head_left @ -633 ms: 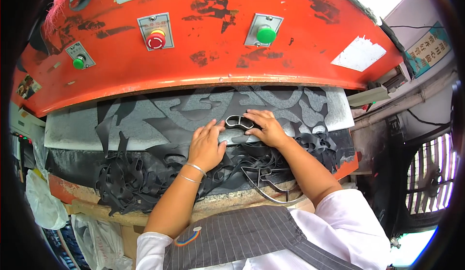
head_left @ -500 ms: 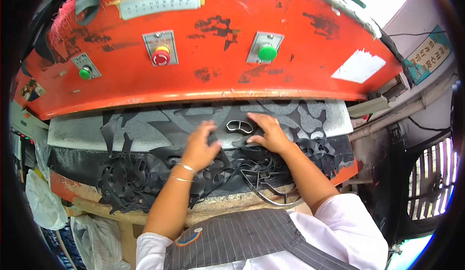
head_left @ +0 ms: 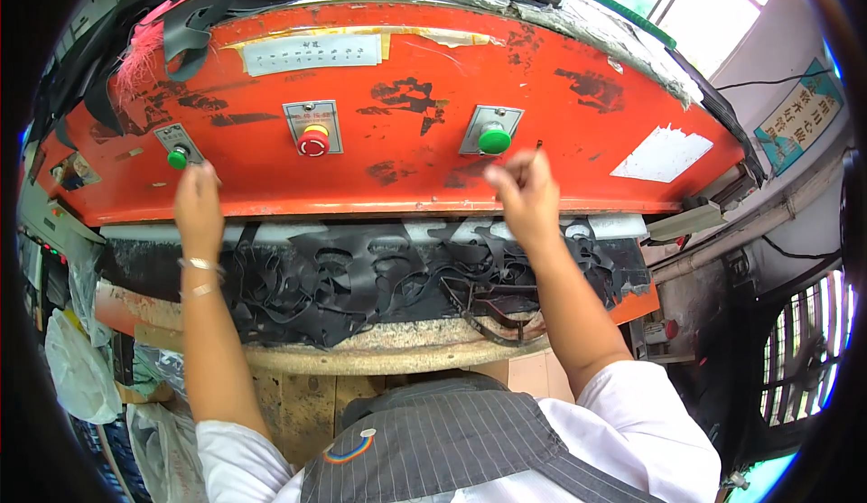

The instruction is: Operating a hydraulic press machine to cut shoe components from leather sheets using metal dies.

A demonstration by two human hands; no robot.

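Stretching across the upper half of the frame, the curved orange metal press head (head_left: 406,151) runs left to right. The left hand (head_left: 197,203) reaches the small green push button (head_left: 178,155) at upper left, fingers pressed together, tips hiding its lower edge. The right hand (head_left: 524,191), blurred, fingers loosely curled, sits just below the larger green push button (head_left: 493,138); whether they touch cannot be told. Black cut sheet scraps (head_left: 361,277) cover the bench (head_left: 379,354).

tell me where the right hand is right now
In the head view, the right hand is raised on the person's right, just below the right green button on the orange machine panel.
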